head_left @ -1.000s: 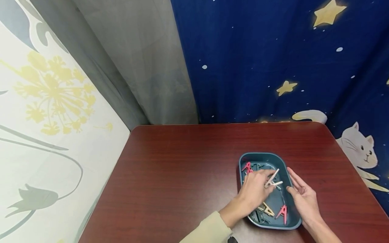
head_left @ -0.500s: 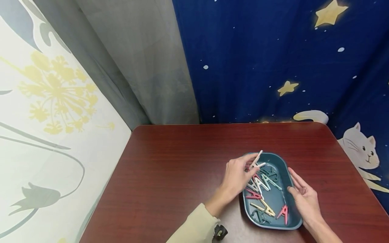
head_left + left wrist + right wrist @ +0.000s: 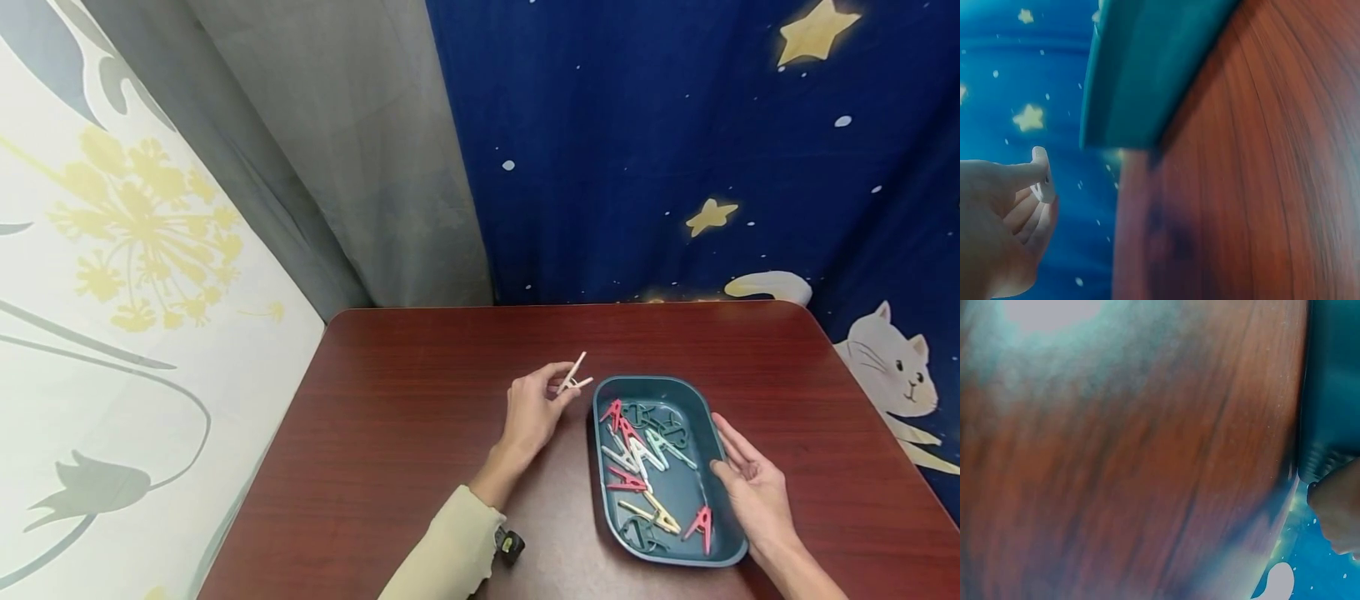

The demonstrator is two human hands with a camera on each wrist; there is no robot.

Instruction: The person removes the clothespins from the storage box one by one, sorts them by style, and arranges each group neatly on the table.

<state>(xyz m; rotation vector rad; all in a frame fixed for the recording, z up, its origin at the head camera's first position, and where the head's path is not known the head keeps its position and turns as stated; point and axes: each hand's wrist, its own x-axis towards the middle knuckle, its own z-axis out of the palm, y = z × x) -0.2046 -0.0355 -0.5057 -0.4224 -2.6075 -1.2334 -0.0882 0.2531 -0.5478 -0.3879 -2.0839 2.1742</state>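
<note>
A white clip (image 3: 573, 372) has just been brought clear of the tray (image 3: 684, 490) and is held above the table (image 3: 420, 433), just outside the tray's far-left corner, pinched between the thumb and fingers of the left hand (image 3: 531, 412). One clip thus appears to be separated from the rest, with its placing not yet done. The tray is set toward the table's right edge, and its right wall is touched from outside by the right hand (image 3: 756, 493), whose fingers are held out straight. Half a second earlier, the clip was still held over the tray's far-left corner, where a pink clip (image 3: 614, 412) was partly hidden; that one is now uncovered, while the right hand's place is left unchanged.
</note>
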